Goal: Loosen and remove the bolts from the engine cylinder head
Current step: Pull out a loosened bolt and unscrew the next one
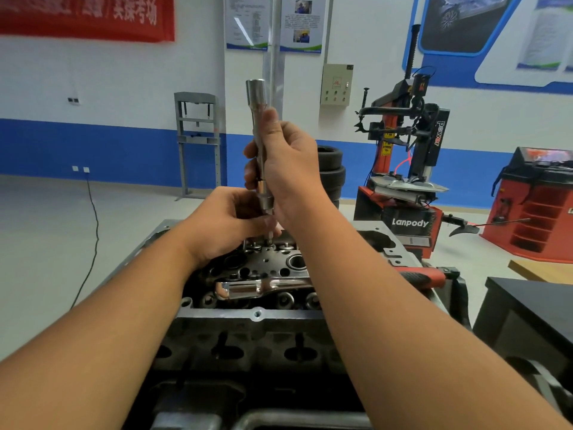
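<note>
The dark engine cylinder head (257, 271) sits in front of me on its metal block. My right hand (288, 162) grips a long chrome socket extension bar (259, 119) that stands upright over the far side of the head. Its lower socket end (266, 201) hangs just above a bolt (269, 240). My left hand (229, 221) pinches the bolt's shank right under the socket, fingers curled round it. Several bolt heads show along the far edge. A chrome ratchet wrench (248, 288) with a red and black handle (421, 277) lies across the head.
A red and black tyre changer (409, 169) stands behind on the right, next to stacked tyres (331, 169). A red machine (539, 206) is at far right, a black bench (527, 308) at near right. A grey press frame (198, 141) stands by the blue and white wall.
</note>
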